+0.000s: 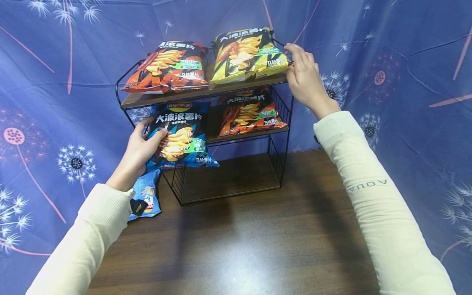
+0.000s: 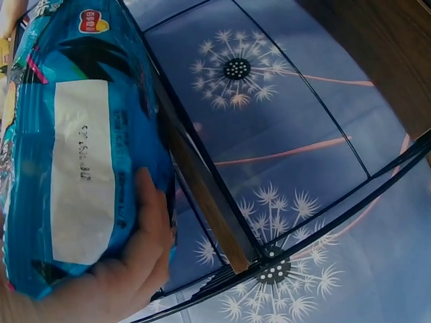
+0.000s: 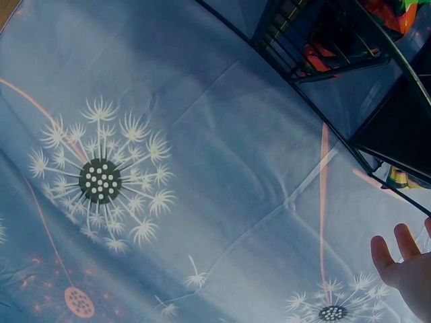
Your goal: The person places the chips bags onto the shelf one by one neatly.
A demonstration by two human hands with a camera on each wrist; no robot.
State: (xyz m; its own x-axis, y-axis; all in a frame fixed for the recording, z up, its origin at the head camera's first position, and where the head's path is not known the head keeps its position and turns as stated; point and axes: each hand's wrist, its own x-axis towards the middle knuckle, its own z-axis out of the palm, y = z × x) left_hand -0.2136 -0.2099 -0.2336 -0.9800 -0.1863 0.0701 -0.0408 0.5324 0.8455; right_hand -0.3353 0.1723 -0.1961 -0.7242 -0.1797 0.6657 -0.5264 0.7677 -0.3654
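My left hand point(image 1: 141, 143) grips a blue chip bag point(image 1: 180, 139) by its left side, thumb on the front and fingers behind. The bag is upright at the left of the rack's middle shelf. In the left wrist view, its back with a white label point(image 2: 82, 171) faces the camera, beside the rack's wire side. My right hand point(image 1: 306, 76) is at the right end of the top shelf, its extended fingers right at the edge of a yellow chip bag point(image 1: 248, 55). In the right wrist view, the fingers point(image 3: 382, 259) of that hand show below the wire frame.
The black wire rack point(image 1: 287, 139) has brown shelves. Red chip bags sit on the top shelf's left point(image 1: 169, 67) and the middle shelf's right point(image 1: 250, 112). A light blue bag point(image 1: 149, 192) lies beside the rack on the brown table point(image 1: 228, 246). Patterned blue cloth point(image 1: 398, 82) hangs behind.
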